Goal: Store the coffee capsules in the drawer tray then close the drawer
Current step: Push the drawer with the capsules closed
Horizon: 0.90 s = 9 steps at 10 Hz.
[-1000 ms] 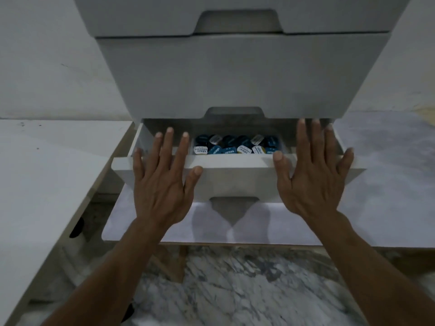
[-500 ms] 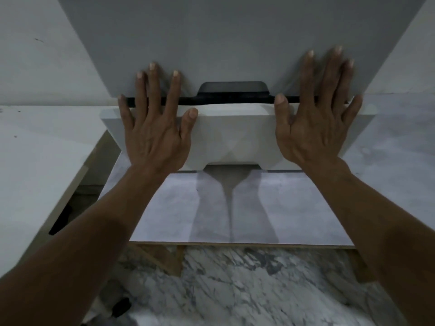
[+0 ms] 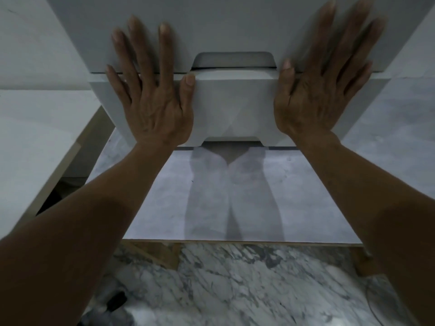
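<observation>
The white bottom drawer of a drawer unit sits pushed in, only a thin dark seam showing along its top edge. My left hand lies flat with straight fingers against the drawer front on the left, fingertips reaching up onto the drawer above. My right hand presses flat on the right side in the same way. The coffee capsules and tray are hidden inside the drawer.
The unit stands on a pale marbled tabletop whose front edge is near me. A second white table lies to the left with a gap between. Below is a marble floor, with a dark object at lower left.
The drawer has slid in from open, with capsules showing, to almost flush. Both flat hands moved forward with it and the capsules went out of sight.
</observation>
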Each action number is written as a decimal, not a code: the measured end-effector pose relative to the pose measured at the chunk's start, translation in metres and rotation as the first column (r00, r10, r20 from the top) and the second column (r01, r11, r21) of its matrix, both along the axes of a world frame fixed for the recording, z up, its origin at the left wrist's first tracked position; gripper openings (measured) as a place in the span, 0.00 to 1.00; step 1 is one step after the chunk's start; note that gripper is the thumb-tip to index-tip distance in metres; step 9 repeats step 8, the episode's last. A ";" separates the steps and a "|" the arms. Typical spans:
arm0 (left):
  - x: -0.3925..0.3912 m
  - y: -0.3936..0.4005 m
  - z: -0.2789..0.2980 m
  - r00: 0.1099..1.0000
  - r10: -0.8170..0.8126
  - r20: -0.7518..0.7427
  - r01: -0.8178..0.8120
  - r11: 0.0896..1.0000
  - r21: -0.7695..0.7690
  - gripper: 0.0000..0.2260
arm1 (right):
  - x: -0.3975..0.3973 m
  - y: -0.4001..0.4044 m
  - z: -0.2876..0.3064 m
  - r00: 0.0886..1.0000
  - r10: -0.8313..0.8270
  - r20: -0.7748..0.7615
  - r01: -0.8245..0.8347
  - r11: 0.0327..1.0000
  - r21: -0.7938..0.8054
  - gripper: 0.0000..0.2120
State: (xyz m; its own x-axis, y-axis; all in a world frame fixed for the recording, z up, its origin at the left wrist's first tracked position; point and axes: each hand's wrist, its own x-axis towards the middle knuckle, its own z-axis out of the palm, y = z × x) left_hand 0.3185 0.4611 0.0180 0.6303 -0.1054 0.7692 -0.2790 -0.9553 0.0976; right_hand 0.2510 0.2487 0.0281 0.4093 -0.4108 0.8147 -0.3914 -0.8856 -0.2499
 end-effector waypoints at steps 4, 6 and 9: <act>0.008 -0.004 0.000 0.999 -0.022 -0.041 0.022 1.000 0.006 0.31 | 0.006 0.007 -0.025 0.999 0.012 -0.050 -0.009 0.999 0.045 0.32; -0.016 0.002 0.006 0.989 -0.083 -0.125 0.079 0.996 -0.037 0.32 | -0.022 0.015 -0.025 0.986 0.119 -0.113 -0.106 0.988 0.114 0.31; -0.057 0.005 0.031 0.951 -0.194 -0.239 0.168 0.978 -0.128 0.31 | -0.056 0.032 0.003 0.947 0.282 -0.152 -0.229 0.927 0.296 0.30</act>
